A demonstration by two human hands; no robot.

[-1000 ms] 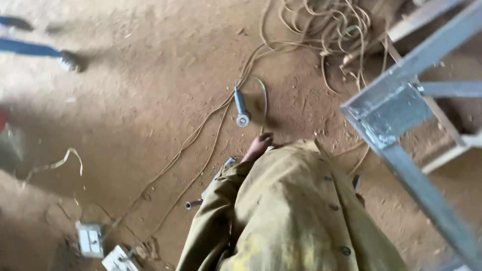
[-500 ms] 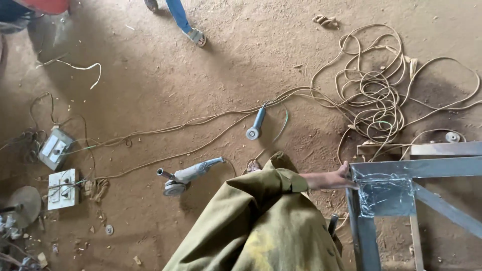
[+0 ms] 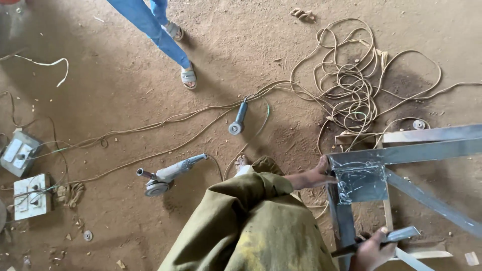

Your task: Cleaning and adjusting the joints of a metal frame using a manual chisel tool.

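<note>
Left hand (image 3: 314,176) gripped the metal frame (image 3: 359,173) corner, fingers wrapped; right hand (image 3: 371,251) clenched a flat bar (image 3: 396,236) — rigid, probably heavy, sharp-edged stock.

Loose olive-green work garment, long-sleeved, dusted with yellow stains across the front; feet bare

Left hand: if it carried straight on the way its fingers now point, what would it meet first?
The left hand points right and already rests against the corner of the grey metal frame, so the frame's corner plate comes first. Depth is hard to judge from above.
</note>
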